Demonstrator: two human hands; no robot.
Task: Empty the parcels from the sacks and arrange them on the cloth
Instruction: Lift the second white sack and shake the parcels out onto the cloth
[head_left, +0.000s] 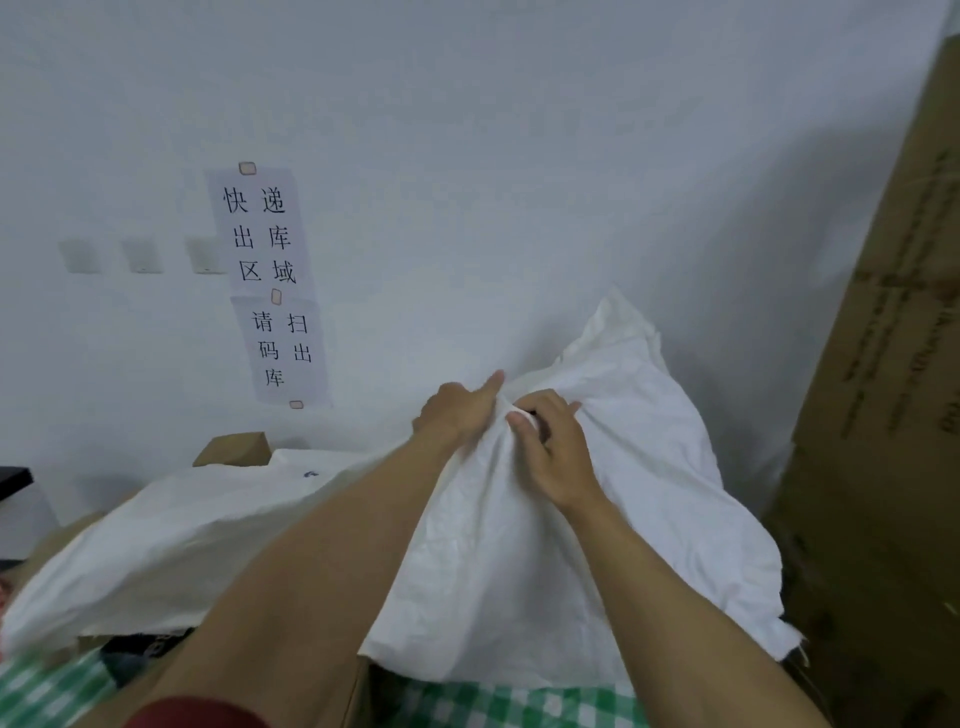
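1. Hands. I see both hands meet at the gathered top of the woven sack (639, 499). The left hand (457, 413) has its fingers curled into the bunched fabric, with one digit sticking out straight toward the wall. The right hand (558, 457) lies just beside it, touching it; its fingers and thumb pinch the same bunch of fabric. A small dark spot shows between the right fingers; I cannot tell what it is.

2. Task items. The woven sack stands full and upright against the wall, between the hands and the tall cardboard carton (883, 415) on the right. Its lower edge hangs over the green checked cloth (498, 704), which runs along the bottom of the view. A second sack (171, 525) lies flatter on the left, under the left forearm. A dark item (137, 652) shows under its near edge; I cannot identify it.

3. Surroundings. A small cardboard box (236, 449) sits behind the second sack at the wall. Two paper notices (270, 280) with Chinese characters are taped to the wall, next to three wall plates (140, 255). A red sleeve (200, 714) shows at the bottom edge.
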